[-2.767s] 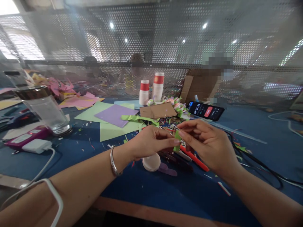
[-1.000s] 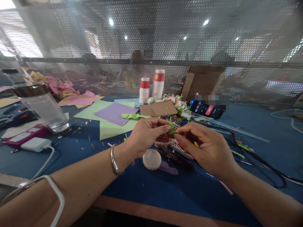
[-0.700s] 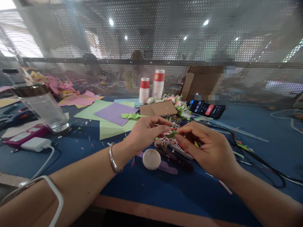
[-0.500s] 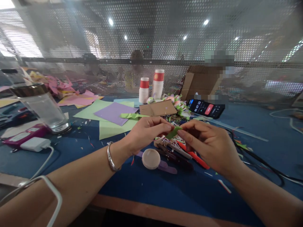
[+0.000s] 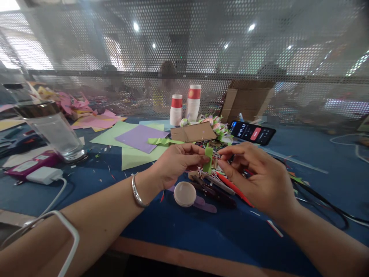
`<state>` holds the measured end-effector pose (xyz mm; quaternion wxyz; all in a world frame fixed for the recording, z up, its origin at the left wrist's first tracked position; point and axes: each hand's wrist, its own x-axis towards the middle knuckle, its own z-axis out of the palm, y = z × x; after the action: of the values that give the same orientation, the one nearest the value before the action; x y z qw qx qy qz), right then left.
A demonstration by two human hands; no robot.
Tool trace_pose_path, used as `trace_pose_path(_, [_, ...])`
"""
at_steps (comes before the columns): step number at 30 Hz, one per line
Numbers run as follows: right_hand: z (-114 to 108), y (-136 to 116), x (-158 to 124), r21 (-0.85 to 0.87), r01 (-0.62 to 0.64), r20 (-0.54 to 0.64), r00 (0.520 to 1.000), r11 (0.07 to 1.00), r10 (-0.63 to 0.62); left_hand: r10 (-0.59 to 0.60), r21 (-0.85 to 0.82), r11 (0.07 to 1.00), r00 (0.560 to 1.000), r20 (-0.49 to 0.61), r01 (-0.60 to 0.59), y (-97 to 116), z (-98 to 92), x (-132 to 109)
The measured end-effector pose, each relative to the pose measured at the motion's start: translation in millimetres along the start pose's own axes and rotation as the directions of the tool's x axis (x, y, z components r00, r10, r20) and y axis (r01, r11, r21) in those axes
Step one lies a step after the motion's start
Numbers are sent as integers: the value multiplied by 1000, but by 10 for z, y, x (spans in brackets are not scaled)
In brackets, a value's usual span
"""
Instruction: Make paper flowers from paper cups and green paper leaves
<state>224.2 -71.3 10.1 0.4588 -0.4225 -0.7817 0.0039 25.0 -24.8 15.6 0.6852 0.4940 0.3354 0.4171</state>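
Observation:
Between the thumb and fingers of my left hand [image 5: 180,161] is a small strip of green paper [image 5: 208,159], held upright. My right hand [image 5: 253,173] hovers just right of the strip, thumb and forefinger apart, with nothing visible between them. Beneath the hands lie paper scraps, dark-handled scissors [image 5: 215,192] and a red pen-like tool [image 5: 235,188]. A round, pale lid-like disc [image 5: 185,194] sits nearer me, over a purple paper strip [image 5: 204,204]. Behind my left hand, a crumpled green strip [image 5: 164,141] rests on purple paper [image 5: 141,137].
Two stacks of paper cups [image 5: 193,102] stand at the back, beside paper flowers [image 5: 220,129] and a cardboard piece [image 5: 193,132]. A phone [image 5: 253,132] showing a timer leans at right. A glass bottle [image 5: 57,130] and a white charger [image 5: 44,175] are at left. Black cables [image 5: 319,202] cross the right side.
My right thumb and forefinger have come off the green paper strip and moved slightly apart. The strip has turned from slanted to upright in my left hand.

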Motion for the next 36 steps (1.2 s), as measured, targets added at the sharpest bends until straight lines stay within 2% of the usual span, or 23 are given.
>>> trace_pose_path(3, [12, 11, -6, -41, 162, 51, 986, 986, -160, -35, -58, 998, 998, -56, 31, 8, 5, 5])
trace_pose_path(6, [37, 39, -4, -86, 248, 83, 967, 965, -241, -70, -96, 993, 996, -58, 64, 8, 14, 5])
trace_pose_path(11, [47, 74, -5, -144, 304, 58, 953, 942, -299, -101, -135, 986, 994, -45, 94, -15, 54, -10])
trace_pose_path(15, [52, 65, 5, -107, 299, 45, 954, 948, -296, -123, -147, 983, 991, -48, 114, -9, 91, -30])
trace_pose_path(19, [53, 47, 14, -51, 228, 61, 972, 972, -225, -91, -129, 988, 996, -21, 87, -1, 104, -37])
trace_pose_path(25, [48, -19, 18, 67, 10, 95, 995, 998, -17, 5, -86, 996, 1000, -22, -6, -2, 108, -39])
trace_pose_path(30, [61, -80, 31, 184, -170, 139, 980, 968, 146, 22, -32, 999, 999, -30, -23, 18, 143, -56])
trace_pose_path(36, [50, -70, 57, 291, -324, 194, 941, 900, 277, 150, 72, 986, 988, -30, -147, 8, 161, -82])
